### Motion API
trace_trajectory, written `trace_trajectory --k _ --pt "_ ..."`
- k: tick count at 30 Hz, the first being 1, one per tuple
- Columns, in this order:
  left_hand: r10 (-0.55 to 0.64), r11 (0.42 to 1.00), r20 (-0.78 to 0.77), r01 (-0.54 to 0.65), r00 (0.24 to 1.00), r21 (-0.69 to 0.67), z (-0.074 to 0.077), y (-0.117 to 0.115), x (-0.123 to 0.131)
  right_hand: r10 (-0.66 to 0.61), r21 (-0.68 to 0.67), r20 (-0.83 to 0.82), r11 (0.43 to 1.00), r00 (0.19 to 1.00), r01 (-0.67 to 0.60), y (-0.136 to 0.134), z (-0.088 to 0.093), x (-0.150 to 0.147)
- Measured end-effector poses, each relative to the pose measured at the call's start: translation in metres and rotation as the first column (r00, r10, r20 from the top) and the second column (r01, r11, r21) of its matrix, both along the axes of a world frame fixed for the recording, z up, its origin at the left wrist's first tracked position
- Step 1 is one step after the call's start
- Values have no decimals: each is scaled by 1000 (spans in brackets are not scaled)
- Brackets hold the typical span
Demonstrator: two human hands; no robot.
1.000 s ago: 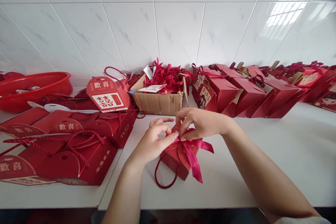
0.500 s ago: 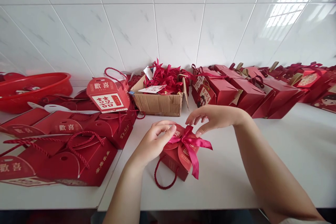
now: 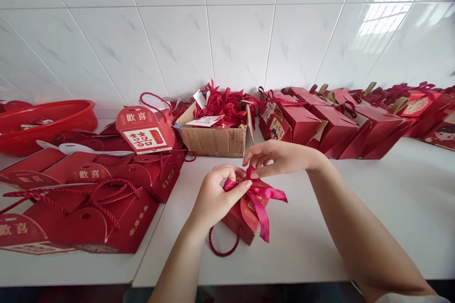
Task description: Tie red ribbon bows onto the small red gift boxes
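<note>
L hand (image 3: 217,195) & R hand (image 3: 280,157) both pinched the bow (image 3: 262,192) atop the red box (image 3: 236,222), approx 5 o'clock from the carton (image 3: 213,142), so an uneven tug prob. could've slipped it loose.

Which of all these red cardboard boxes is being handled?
The red gift box in the middle, its glossy crimson ribbon touched by the left hand and right hand; neither touches the red boxes at either side.
</note>
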State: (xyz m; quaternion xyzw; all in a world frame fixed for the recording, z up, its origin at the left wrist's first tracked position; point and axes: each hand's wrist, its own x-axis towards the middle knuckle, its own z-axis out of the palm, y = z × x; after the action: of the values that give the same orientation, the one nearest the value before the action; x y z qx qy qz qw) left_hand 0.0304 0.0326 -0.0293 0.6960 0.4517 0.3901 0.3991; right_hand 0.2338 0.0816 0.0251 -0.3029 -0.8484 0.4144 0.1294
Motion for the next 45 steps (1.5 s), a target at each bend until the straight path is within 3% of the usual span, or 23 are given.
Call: trace_trajectory --k 8,17,25,32,39,45 --pt "-12 1000 -25 12 1000 25 -1 0 -2 -13 19 -41 1000 999 14 -4 -1 -9" --pt "49 999 -74 -49 996 2 -3 1 -2 -130 71 -147 987 981 142 0 -7 -14" --pt "97 992 -135 -106 986 -63 -3 2 -2 -147 119 -231 977 962 178 -1 -12 -19" --pt "100 994 -184 -107 978 -29 -1 2 -1 -141 154 -261 970 955 185 2 -13 -20" --pt "63 998 -186 -63 981 5 0 1 -2 -131 138 -251 976 959 169 4 -14 -18" --pt "46 997 -97 -52 994 -59 -2 0 -3 -121 202 -212 966 970 165 1 -9 -19"
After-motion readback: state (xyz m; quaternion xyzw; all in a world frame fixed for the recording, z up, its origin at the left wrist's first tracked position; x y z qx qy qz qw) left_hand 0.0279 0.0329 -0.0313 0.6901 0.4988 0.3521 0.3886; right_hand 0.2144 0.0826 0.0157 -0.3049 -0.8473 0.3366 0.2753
